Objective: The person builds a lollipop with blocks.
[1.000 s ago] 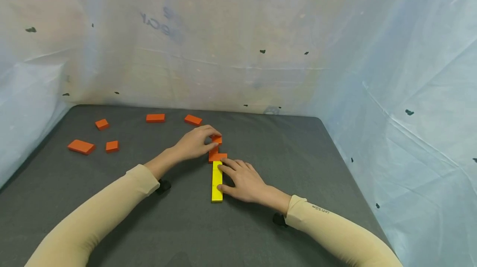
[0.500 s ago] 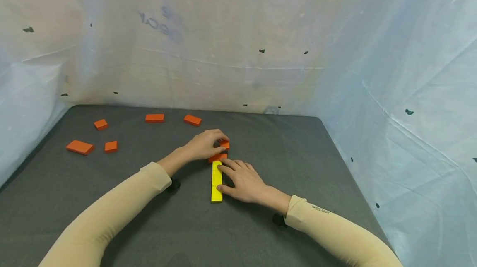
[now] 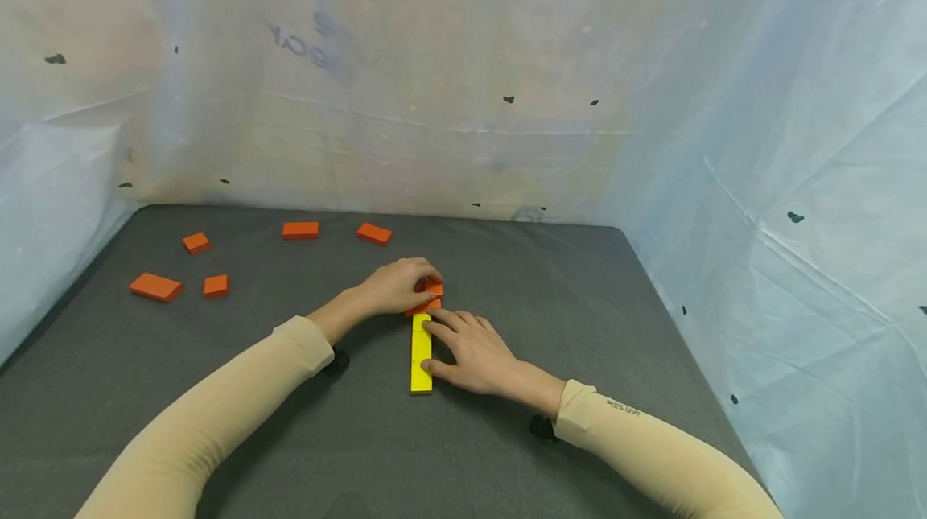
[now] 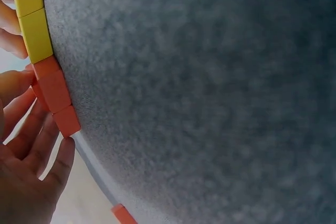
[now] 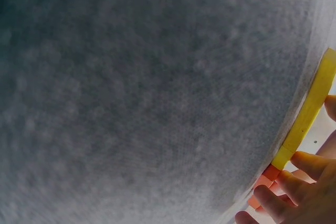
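My left hand (image 3: pixel 394 287) pinches an orange block (image 3: pixel 434 289) between thumb and fingers at the far end of a row. Against it, on the near side, lies another orange block (image 3: pixel 418 310), partly covered by that hand. Yellow blocks (image 3: pixel 421 358) continue the row toward me, end to end. My right hand (image 3: pixel 474 354) lies along the row's right side, its fingertips and thumb touching the yellow and orange blocks. In the left wrist view, the left thumb rests on the orange blocks (image 4: pixel 55 90), with the other fingers behind them. The right wrist view shows the right fingers beside the yellow blocks (image 5: pixel 310 106).
On the dark grey table (image 3: pixel 536 286), loose orange blocks lie at the far left: a long one (image 3: pixel 155 286), a short one (image 3: pixel 216 286) and several others. Plastic sheeting (image 3: pixel 434 60) hangs behind the table and along both sides.
My left hand has shifted right with the orange block, then slightly toward me, bringing it against the orange block at the row's end. The right hand has stayed in place.
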The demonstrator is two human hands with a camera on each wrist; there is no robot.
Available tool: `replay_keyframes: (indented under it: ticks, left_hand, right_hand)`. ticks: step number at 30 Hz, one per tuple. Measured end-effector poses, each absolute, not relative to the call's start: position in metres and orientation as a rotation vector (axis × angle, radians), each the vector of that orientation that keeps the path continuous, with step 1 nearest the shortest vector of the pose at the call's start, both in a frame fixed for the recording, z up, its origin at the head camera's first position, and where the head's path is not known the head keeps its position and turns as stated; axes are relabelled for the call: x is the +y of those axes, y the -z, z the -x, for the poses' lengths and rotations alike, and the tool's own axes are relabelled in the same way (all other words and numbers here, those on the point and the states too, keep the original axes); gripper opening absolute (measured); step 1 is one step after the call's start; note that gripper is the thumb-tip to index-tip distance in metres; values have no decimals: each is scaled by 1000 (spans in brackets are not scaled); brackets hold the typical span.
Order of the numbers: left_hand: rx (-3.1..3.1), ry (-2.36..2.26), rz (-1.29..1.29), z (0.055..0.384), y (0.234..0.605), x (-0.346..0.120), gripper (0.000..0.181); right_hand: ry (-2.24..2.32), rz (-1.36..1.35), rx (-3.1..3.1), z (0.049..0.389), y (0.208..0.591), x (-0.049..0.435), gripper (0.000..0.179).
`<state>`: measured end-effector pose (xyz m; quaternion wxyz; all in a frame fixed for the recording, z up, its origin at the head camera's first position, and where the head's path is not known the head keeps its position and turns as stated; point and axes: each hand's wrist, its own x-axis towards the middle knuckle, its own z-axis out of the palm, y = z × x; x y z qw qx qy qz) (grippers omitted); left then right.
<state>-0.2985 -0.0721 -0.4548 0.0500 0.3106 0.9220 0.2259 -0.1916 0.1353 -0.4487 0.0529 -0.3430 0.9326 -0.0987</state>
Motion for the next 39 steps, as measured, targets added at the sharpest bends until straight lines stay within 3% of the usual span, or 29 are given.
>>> replay_keyframes:
  ticks: [39]
  left_hand:
    - [2796,-605,-1014,295,454,-72,26]
  right_hand:
    - [280,1041,2834,193,451,135,68]
